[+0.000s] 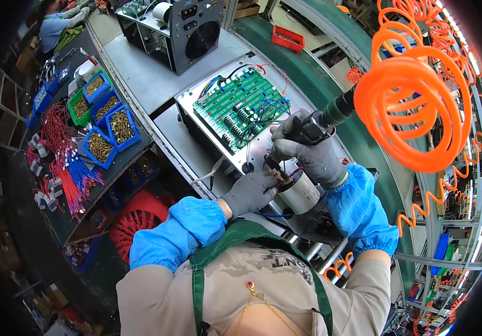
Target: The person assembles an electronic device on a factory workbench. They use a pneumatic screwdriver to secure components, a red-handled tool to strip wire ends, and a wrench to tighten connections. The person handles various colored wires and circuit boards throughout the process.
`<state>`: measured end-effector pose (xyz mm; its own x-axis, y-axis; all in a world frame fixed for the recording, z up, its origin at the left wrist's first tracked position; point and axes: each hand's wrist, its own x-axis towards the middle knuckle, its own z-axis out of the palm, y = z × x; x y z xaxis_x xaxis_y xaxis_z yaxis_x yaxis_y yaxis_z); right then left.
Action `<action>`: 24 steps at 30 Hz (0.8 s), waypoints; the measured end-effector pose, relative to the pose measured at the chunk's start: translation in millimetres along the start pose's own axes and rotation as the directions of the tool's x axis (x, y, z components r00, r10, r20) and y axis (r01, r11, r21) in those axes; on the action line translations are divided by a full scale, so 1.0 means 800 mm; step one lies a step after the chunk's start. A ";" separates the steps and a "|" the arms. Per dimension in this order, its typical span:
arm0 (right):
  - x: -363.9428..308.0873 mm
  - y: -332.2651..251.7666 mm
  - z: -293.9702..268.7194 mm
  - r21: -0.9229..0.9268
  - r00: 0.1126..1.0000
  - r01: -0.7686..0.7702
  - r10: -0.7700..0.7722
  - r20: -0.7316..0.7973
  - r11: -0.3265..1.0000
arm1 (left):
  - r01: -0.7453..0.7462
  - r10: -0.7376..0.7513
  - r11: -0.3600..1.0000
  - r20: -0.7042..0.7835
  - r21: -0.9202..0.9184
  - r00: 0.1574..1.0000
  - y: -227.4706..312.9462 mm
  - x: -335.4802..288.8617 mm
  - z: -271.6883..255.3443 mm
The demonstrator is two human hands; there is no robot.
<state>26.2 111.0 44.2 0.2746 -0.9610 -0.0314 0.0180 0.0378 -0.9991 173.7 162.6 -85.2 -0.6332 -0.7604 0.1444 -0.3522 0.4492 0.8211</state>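
My right hand (pixel 311 151), in a grey glove, is wrapped round a dark power screwdriver (pixel 340 108). The driver's tip points down at the end of a thick white cylinder (pixel 302 197), where wires run. My left hand (pixel 249 194), also gloved, has its fingers drawn together beside that tip; whatever they pinch is too small to make out. Both hands are at the near end of an open metal unit (pixel 193 109), which carries a green circuit board (pixel 241 106) with several wires.
Blue bins of brass fasteners (pixel 122 127) and bundled red and blue wires (pixel 70 168) lie on the left bench. A second unit with a fan (pixel 201 40) stands beyond. Orange coiled hose (pixel 414 112) hangs at right. A red tray (pixel 288 38) is far back; a person (pixel 56 28) works far left.
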 end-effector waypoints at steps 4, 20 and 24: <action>-0.002 -0.009 0.002 -0.082 0.995 -0.083 0.087 0.052 0.993 | 0.069 -0.069 0.998 0.079 0.013 0.994 0.000 0.002 0.000; -0.009 -0.021 0.012 -0.027 0.997 -0.040 0.038 -0.068 0.999 | 0.140 -0.136 0.990 0.098 -0.034 0.986 0.002 0.002 -0.003; -0.010 -0.022 0.008 -0.087 0.999 -0.050 0.049 -0.012 0.995 | 0.119 -0.116 0.992 0.061 -0.032 0.991 0.004 0.001 0.000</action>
<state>29.5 119.9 62.3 0.2638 -0.9612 -0.0808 -0.0798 0.0618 -0.9949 172.5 163.5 -82.6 -0.6288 -0.7775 0.0138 -0.4026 0.3406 0.8497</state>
